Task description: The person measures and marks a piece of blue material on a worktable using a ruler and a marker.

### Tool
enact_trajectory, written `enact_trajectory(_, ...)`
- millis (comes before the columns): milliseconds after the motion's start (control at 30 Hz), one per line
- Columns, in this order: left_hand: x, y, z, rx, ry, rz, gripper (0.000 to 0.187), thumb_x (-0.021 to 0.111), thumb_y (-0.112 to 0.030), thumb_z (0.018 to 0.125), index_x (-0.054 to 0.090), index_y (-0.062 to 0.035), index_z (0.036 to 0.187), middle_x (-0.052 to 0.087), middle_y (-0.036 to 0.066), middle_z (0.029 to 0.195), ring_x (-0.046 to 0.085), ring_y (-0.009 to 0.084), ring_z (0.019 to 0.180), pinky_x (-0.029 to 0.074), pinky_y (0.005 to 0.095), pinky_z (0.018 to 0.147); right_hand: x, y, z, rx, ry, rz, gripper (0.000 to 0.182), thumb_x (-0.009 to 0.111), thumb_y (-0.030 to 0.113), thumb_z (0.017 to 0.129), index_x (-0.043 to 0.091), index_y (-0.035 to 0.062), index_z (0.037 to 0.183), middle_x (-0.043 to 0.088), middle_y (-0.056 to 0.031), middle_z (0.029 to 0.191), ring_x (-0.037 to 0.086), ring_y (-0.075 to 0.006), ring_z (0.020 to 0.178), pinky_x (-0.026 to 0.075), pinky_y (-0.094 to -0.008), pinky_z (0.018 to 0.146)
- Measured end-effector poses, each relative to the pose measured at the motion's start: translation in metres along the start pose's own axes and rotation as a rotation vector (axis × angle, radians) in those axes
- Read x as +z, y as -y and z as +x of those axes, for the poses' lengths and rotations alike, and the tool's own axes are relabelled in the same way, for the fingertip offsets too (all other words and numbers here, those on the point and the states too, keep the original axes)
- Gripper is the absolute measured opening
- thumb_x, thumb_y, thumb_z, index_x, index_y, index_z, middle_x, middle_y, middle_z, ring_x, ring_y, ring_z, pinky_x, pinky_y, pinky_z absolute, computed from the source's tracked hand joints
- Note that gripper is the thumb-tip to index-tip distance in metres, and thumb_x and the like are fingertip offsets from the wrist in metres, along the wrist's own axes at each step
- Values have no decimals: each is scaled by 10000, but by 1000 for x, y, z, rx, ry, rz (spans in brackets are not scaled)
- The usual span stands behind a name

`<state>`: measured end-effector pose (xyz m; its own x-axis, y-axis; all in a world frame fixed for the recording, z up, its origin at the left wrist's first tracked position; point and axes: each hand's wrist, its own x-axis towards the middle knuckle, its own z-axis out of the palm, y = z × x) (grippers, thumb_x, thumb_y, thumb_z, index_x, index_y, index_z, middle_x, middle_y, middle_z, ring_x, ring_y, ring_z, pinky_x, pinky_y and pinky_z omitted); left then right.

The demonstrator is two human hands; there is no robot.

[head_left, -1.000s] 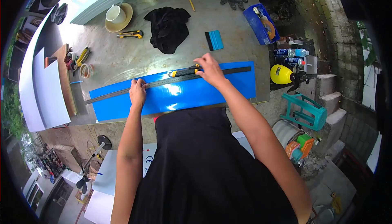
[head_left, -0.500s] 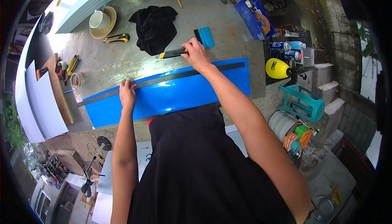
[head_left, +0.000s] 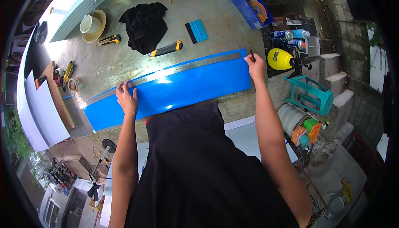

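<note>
A glossy blue sheet (head_left: 199, 80) slants across mid-frame, a long ruler (head_left: 208, 63) along its upper edge, a thin dark stick (head_left: 252, 55) near its right end.

The right grip (head_left: 257, 66) has released the larger cutter (head_left: 167, 48) and now holds a slim dark object (head_left: 252, 55).

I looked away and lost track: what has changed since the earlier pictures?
The utility knife, earlier in the right hand, was let go and lies beside the black cloth. That hand moved right to the right end of the blue sheet, holding a small dark object. The left hand stays at the ruler.
</note>
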<state>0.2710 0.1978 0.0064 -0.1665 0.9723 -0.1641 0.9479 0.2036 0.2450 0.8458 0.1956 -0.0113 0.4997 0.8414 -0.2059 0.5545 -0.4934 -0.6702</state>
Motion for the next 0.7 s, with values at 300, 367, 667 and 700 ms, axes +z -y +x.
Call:
enact_trajectory(300, 14, -8, -26, 20, 179, 45, 869, 797, -300, 925, 326, -281, 1654, 219, 289, 1692, 267, 556, 1512, 296, 583, 1239, 16, 8, 32, 122, 103, -78, 281, 908, 229, 787, 719, 29, 842, 737, -117, 777, 708, -242, 726, 548, -389, 692)
enact_trajectory(367, 11, -8, -25, 23, 196, 48, 883, 800, -290, 923, 313, -279, 1660, 211, 303, 1689, 259, 567, 1512, 290, 582, 1243, 16, 9, 33, 131, 105, -114, 300, 913, 257, 790, 714, 34, 822, 729, -102, 753, 692, -216, 694, 541, -376, 668)
enact_trajectory(667, 19, 0, -22, 44, 217, 42, 900, 795, -263, 935, 280, -262, 1673, 161, 312, 1701, 232, 568, 1529, 281, 570, 1251, 10, 15, 38, 188, 155, -120, 356, 963, 309, 697, 750, 41, 795, 760, -165, 802, 745, -320, 774, 573, -445, 731)
enact_trajectory(700, 19, 0, -22, 44, 220, 51, 904, 793, -262, 937, 273, -261, 1676, 158, 312, 1703, 224, 555, 1538, 284, 567, 1250, 11, 15, 39, 193, 146, -123, 349, 965, 302, 695, 752, 42, 792, 761, -161, 801, 746, -319, 774, 575, -443, 734)
